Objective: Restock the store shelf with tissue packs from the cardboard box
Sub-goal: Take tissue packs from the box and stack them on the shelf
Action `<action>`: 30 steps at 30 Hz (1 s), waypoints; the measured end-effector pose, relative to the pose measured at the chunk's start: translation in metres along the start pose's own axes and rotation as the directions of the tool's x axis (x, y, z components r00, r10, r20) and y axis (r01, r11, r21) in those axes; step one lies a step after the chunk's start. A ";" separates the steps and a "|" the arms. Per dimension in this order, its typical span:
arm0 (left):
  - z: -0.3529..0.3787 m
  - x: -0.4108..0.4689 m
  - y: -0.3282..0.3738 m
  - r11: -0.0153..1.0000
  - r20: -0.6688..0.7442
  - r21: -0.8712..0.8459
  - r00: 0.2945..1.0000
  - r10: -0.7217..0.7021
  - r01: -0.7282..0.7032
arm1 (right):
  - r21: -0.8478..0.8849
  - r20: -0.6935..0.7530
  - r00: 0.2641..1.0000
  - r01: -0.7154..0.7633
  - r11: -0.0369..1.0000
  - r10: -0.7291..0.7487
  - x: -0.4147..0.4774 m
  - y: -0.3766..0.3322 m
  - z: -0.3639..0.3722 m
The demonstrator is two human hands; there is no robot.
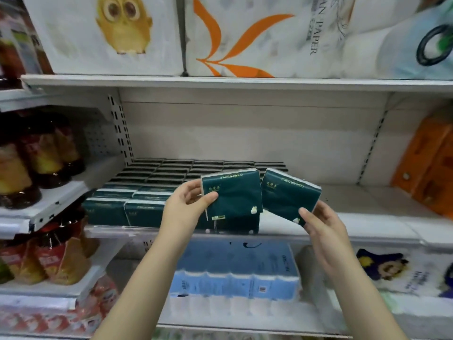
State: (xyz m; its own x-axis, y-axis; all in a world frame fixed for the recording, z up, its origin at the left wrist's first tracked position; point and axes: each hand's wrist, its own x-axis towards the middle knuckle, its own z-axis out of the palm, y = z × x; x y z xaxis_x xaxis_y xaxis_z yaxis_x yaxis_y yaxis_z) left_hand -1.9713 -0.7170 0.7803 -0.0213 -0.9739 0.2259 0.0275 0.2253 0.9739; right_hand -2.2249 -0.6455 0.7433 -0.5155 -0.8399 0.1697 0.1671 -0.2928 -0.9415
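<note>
Shelf [367, 200], middle tier: stock [147, 192] of green packs fills its left, bare beside it; 2 packs over the front row, left pack [232, 192] pinched in left hand [186, 207], right pack [289, 192] in right hand [321, 224]; step judged placing; next, likely set both beside the stock.

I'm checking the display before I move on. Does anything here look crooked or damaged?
Nothing looks damaged. The shelved green packs sit in neat rows. Only the held ones are off: the right pack, pinched by the right hand, is tilted, and it and the left pack in the left hand show print upside down.
</note>
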 end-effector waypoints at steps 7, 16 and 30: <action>0.032 0.048 -0.006 1.000 -0.054 -0.016 0.998 -0.017 0.016 | -0.136 0.033 0.999 -0.002 0.991 0.006 0.069 0.015 -0.032; 0.077 0.082 -0.015 0.999 -0.057 0.033 0.998 -0.001 0.003 | -0.280 0.066 0.995 -0.059 0.958 0.081 0.134 0.049 -0.044; 0.094 0.099 -0.025 0.998 -0.100 0.043 0.994 -0.042 0.046 | -0.602 0.212 0.970 0.033 0.798 0.120 0.156 0.074 -0.030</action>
State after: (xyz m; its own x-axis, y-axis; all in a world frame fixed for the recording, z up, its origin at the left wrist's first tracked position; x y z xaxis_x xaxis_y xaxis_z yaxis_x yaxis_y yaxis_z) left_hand -2.0681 -0.8165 0.7801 0.0773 -0.9804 0.1815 -0.0162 0.1807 0.9834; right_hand -2.3183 -0.7841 0.6912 -0.3015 -0.9467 0.1137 -0.3895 0.0135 -0.9209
